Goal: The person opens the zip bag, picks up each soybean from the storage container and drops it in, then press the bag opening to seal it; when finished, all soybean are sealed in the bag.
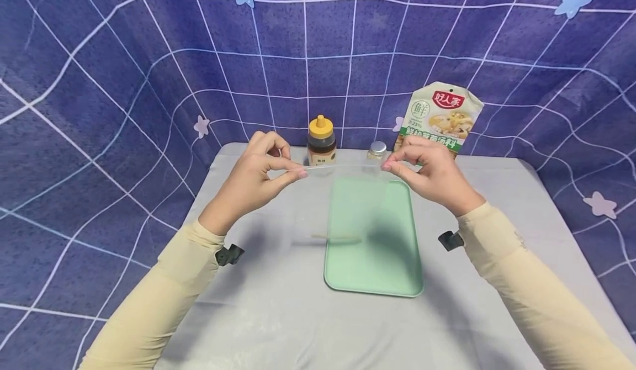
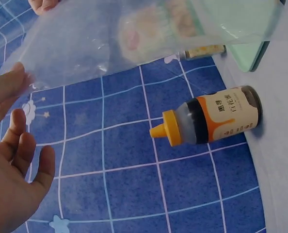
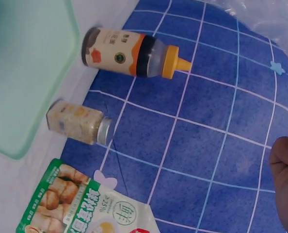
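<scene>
A clear plastic bag (image 1: 343, 201) hangs stretched between my two hands, above the table and partly over the green tray (image 1: 372, 276). My left hand (image 1: 250, 174) pinches one top corner between thumb and forefinger, the other fingers loosely bent. At the opposite corner, my right hand (image 1: 429, 171) pinches the edge with thumb and fingertips. In the left wrist view the see-through film (image 2: 81, 43) spreads out from the left fingertips. Only a crumpled part of the bag (image 3: 270, 22) shows in the right wrist view, where the right hand is mostly cut off.
Behind the hands stand a dark squeeze bottle (image 1: 322, 143) with a yellow cap and a small jar (image 1: 376, 152) with a silver lid. A food pouch (image 1: 442, 116) leans against the blue patterned curtain (image 1: 278, 77) at the back right. A pale cloth covers the table (image 1: 278, 315).
</scene>
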### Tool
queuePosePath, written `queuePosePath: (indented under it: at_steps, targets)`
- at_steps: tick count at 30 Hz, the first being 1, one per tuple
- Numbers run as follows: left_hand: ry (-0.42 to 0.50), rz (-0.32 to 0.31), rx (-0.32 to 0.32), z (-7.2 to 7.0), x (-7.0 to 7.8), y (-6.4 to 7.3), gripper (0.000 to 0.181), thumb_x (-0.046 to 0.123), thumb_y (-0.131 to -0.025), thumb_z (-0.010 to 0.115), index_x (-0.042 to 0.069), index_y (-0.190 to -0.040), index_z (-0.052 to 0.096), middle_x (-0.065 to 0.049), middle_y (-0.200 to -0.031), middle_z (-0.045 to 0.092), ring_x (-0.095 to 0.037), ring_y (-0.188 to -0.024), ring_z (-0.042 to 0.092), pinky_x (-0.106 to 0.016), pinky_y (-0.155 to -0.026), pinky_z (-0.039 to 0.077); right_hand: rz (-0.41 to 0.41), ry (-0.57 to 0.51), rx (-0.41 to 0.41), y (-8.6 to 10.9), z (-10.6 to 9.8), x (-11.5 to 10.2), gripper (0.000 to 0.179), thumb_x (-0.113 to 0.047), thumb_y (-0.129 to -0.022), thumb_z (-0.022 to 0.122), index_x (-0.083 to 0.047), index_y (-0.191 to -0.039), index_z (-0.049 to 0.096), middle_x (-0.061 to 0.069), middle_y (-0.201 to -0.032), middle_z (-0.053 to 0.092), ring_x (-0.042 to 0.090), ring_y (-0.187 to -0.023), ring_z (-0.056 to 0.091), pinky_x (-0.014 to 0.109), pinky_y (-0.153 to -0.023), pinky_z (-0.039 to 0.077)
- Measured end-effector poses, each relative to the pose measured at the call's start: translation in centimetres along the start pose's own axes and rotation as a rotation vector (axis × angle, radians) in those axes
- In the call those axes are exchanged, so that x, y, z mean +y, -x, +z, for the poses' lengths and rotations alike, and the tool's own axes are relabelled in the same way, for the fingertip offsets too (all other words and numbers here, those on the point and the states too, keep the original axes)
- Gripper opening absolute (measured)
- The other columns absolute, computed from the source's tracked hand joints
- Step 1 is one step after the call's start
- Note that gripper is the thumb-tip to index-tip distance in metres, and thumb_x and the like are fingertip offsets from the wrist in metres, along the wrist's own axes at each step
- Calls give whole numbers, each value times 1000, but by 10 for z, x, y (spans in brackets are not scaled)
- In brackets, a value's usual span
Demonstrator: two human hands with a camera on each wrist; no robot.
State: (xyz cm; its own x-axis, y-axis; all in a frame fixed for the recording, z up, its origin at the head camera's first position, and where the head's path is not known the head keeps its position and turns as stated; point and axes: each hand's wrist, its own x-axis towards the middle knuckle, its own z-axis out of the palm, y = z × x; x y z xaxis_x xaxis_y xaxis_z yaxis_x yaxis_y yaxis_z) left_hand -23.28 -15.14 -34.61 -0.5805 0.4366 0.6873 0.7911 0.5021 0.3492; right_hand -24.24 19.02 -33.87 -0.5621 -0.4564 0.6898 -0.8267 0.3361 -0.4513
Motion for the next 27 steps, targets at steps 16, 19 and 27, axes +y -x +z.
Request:
queuePosePath:
  at_steps: [16,19,27]
  targets:
    - [193,7,-163,-85,30,38,23,-7,-80,79,11,-93,83,-1,-97,53,-21,-97,44,-29,-84,36,64,-199,-250,4,26,-32,9,-13,-86,84,-20,-91,83,-9,-67,43,8,-63,38,26,-54,31]
    - [228,-54,-205,-92,21,45,29,-10,-81,78,13,-98,83,-1,-98,52,-19,-99,45,-28,-84,37,101,-228,-311,2,38,-28,4,-19,-89,82,-21,-92,82,-6,-67,42,12,-63,39,28,-56,33]
    - [295,-511,-213,-59,-59,80,12,6,-96,72,2,-102,80,-9,-100,57,-19,-95,50,-27,-80,41,284,-191,-379,-11,106,29,9,-26,-92,79,-18,-95,82,-1,-70,47,16,-66,41,31,-61,34]
